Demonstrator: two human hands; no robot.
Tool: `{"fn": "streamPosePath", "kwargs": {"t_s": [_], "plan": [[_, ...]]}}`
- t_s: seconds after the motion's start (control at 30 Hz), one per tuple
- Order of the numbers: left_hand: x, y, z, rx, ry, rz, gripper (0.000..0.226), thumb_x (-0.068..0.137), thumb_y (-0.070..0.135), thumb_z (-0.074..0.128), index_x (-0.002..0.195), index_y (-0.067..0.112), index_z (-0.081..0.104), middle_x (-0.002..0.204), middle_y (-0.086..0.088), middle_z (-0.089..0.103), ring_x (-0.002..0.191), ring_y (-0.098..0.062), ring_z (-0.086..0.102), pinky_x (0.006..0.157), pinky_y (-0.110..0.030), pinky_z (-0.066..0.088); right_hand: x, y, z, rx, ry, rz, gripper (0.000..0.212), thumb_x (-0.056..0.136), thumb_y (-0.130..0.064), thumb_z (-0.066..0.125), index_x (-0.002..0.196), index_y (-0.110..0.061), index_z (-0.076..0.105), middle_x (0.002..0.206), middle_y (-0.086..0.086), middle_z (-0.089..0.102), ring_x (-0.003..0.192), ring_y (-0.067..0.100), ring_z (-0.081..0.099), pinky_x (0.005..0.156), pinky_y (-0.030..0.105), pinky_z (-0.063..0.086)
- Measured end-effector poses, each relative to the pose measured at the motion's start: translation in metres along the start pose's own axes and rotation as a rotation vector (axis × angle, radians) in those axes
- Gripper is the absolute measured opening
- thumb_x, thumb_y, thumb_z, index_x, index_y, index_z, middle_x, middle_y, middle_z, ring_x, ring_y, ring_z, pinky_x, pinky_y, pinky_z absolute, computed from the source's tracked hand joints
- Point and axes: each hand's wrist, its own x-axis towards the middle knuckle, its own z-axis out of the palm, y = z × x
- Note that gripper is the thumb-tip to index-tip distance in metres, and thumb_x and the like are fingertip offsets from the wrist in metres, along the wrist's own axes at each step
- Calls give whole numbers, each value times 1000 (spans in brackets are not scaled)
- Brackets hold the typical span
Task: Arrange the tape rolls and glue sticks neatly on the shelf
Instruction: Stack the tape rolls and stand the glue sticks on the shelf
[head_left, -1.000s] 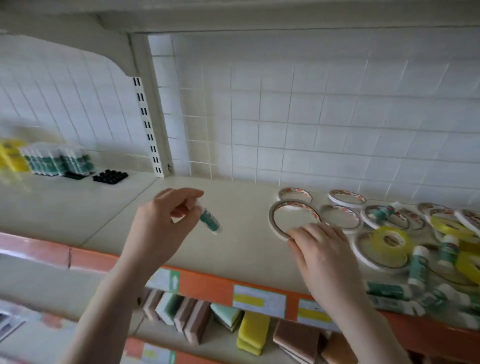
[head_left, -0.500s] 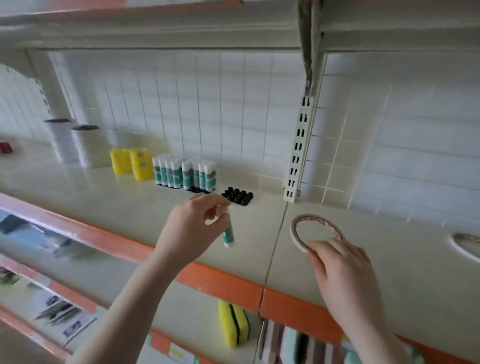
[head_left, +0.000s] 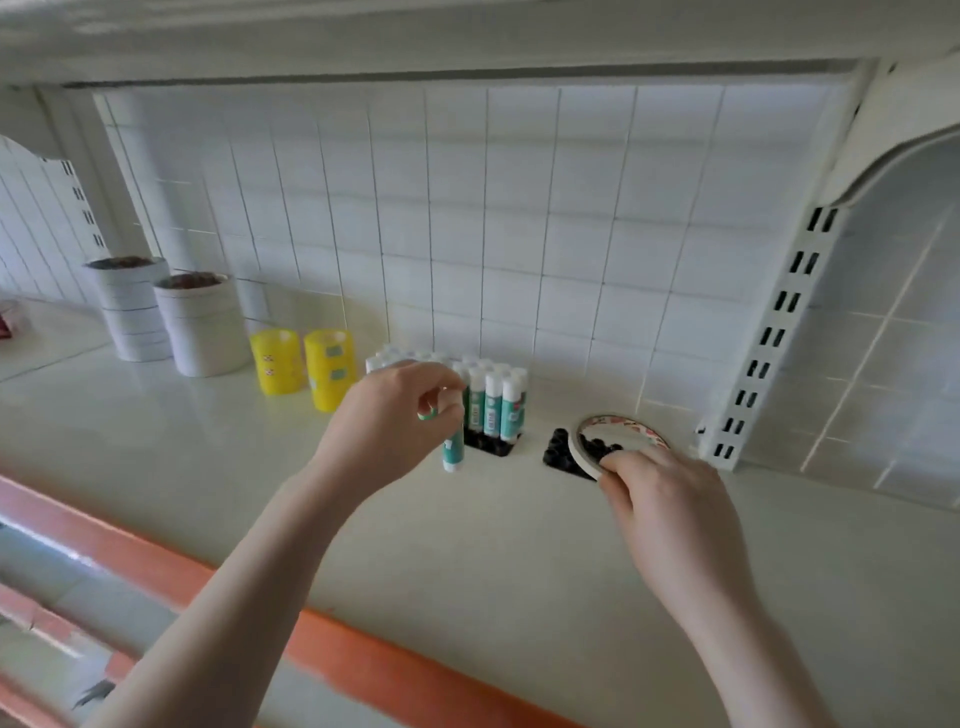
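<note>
My left hand (head_left: 392, 415) pinches a teal-and-white glue stick (head_left: 453, 449) that hangs upright just above the shelf (head_left: 208, 467), in front of a black holder (head_left: 488, 444) filled with several standing glue sticks (head_left: 493, 400). My right hand (head_left: 670, 499) grips a thin white tape roll (head_left: 618, 434) by its near rim, tilted over a second black holder (head_left: 563, 457). Two stacks of white tape rolls (head_left: 171, 317) and two stacks of yellow tape rolls (head_left: 304, 366) stand at the left against the tiled wall.
A white slotted upright (head_left: 769, 343) and bracket divide the shelf at the right. An orange strip (head_left: 363, 660) lines the shelf's front edge. Another shelf runs overhead. A red item (head_left: 6, 325) sits at the far left.
My view has swung left, away from the loose pile, toward the arranged stacks. Both hands moved closer to the black holders, carrying the glue stick and the tape roll.
</note>
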Motion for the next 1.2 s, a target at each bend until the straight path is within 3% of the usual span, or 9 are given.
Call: {"fn": "streamPosePath", "kwargs": {"t_s": [0.17, 0.4, 0.57, 0.73, 1.0, 1.2], "plan": [[34, -21, 6, 1, -53, 54, 14, 84, 21, 59, 94, 23, 68, 78, 9, 58, 75, -14, 56, 70, -35, 50, 24, -18, 15, -72, 14, -34, 21, 55, -9, 85, 59, -13, 65, 57, 1, 59, 51, 28, 56, 51, 27, 41], [64, -35, 21, 25, -100, 168, 18, 89, 27, 51, 102, 26, 63, 75, 16, 48, 82, -9, 49, 67, -26, 38, 30, -26, 33, -134, -42, 52, 22, 54, -9, 84, 59, -14, 64, 58, -1, 59, 52, 27, 55, 51, 31, 43], [76, -39, 32, 12, -83, 270, 16, 89, 26, 54, 101, 25, 65, 82, 9, 62, 86, -14, 54, 59, -13, 27, 30, -22, 38, -175, -58, 88, 22, 56, -7, 83, 59, -14, 62, 56, 0, 57, 53, 28, 54, 53, 31, 40], [79, -53, 45, 29, -81, 340, 12, 87, 23, 58, 94, 20, 67, 78, 4, 65, 79, -20, 56, 65, -26, 31, 30, -24, 39, -209, -63, 106, 23, 55, -6, 83, 57, -14, 62, 54, 0, 56, 51, 28, 53, 52, 27, 31], [79, -63, 56, 27, -15, 373, 9, 75, 21, 62, 78, 19, 70, 65, 3, 62, 61, -23, 57, 54, -27, 33, 28, -23, 39, -229, -78, 103, 26, 53, -6, 84, 58, -15, 61, 53, -2, 53, 50, 27, 53, 53, 27, 29], [77, -67, 59, 19, -14, 363, 10, 71, 22, 64, 75, 20, 72, 72, 2, 65, 66, -25, 58, 55, -27, 35, 24, -22, 37, -241, -69, 104, 30, 48, -2, 85, 54, -13, 58, 50, -1, 50, 46, 27, 49, 53, 25, 26]]}}
